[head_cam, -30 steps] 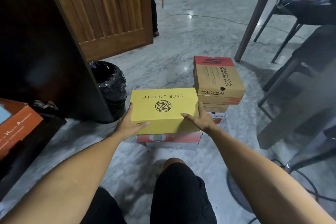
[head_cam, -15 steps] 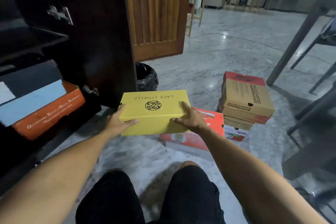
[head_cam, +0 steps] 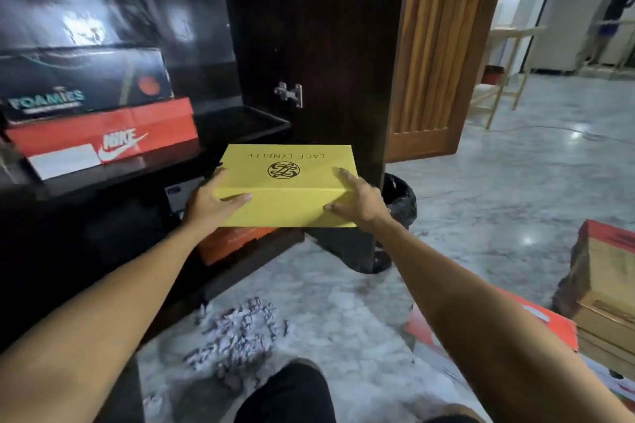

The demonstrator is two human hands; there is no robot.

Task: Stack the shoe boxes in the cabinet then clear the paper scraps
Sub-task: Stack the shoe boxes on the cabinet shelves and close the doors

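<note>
the dark cabinet (head_cam: 309, 27) stands open, a red nike box (head_cam: 103, 137) on its shelf under a black foamies box (head_cam: 86, 82). the yellow lace lynelle shoe box (head_cam: 287, 187) is held before it, left hand (head_cam: 209, 201) and right hand (head_cam: 359, 201) gripping its ends. paper scraps (head_cam: 237, 336) lie on the marble floor (head_cam: 498, 189).

bare shelf (head_cam: 247, 120) right of Nike box (head_cam: 103, 137), open cabinet door (head_cam: 309, 45) flanking, paper scraps (head_cam: 237, 336) on floor

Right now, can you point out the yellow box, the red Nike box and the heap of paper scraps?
yellow box (head_cam: 287, 165): head view, on the round logo on its lid.
red Nike box (head_cam: 123, 141): head view, on the white logo on its front.
paper scraps (head_cam: 237, 336): head view, middle of the grey heap on the floor.
</note>
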